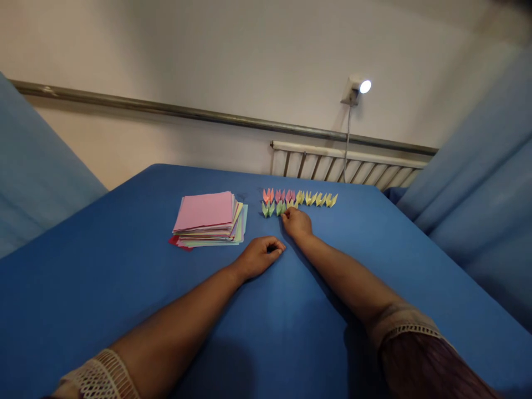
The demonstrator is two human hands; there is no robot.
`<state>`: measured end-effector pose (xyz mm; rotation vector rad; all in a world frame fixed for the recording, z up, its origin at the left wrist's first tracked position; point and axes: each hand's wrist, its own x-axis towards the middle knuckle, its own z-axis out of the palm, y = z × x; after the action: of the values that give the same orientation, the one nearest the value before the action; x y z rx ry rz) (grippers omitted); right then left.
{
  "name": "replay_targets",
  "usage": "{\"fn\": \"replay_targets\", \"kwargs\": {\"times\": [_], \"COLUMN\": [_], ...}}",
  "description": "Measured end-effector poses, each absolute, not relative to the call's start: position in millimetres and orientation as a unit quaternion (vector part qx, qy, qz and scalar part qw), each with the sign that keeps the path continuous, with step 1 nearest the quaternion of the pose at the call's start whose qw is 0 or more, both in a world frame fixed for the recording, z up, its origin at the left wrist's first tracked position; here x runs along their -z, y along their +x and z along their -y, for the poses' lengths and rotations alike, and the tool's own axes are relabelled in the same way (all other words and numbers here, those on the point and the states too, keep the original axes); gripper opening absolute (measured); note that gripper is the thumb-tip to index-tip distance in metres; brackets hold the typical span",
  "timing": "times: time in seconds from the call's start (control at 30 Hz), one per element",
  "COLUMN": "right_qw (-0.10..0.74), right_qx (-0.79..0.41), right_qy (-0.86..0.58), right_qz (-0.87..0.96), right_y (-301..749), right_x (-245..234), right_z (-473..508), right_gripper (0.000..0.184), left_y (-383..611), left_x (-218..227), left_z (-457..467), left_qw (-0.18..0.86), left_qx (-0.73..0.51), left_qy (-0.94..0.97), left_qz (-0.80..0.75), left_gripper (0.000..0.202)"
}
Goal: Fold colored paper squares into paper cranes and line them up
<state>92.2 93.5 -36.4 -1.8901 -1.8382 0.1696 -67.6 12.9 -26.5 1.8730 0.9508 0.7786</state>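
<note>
On the blue worktop (137, 221), a messy stack of paper (203, 211) sits at ten o'clock from the left hand (256, 257). Its edges stick out, so a bump from that hand could make the sheets slide. The left hand curls in narrow, and I see nothing in it. Next, a green folded paper (280, 207) sits at ten o'clock from the right hand (297, 223). The fingertips are right at it; I can't tell if they pinch it. A clumsy nudge could tip it over. Yellow folded papers (331, 200) stand near, at two o'clock.

Matt paper figures (290, 197), metal rail (208, 115)
</note>
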Motion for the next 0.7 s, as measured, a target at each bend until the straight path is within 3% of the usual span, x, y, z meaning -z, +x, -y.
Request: {"fn": "replay_targets", "kwargs": {"times": [0.7], "right_qw": [0.218], "right_qx": [-0.033], "right_qy": [-0.672], "right_qz": [0.707], "right_y": [95.9], "right_x": [37.0], "right_z": [-97.2], "right_gripper": [0.023], "left_y": [-67.9], "left_x": [30.6], "left_z": [-14.2], "left_qw": [0.437], "left_qx": [-0.316], "left_qy": [0.75], "left_qz": [-0.383], "left_gripper": [0.013]}}
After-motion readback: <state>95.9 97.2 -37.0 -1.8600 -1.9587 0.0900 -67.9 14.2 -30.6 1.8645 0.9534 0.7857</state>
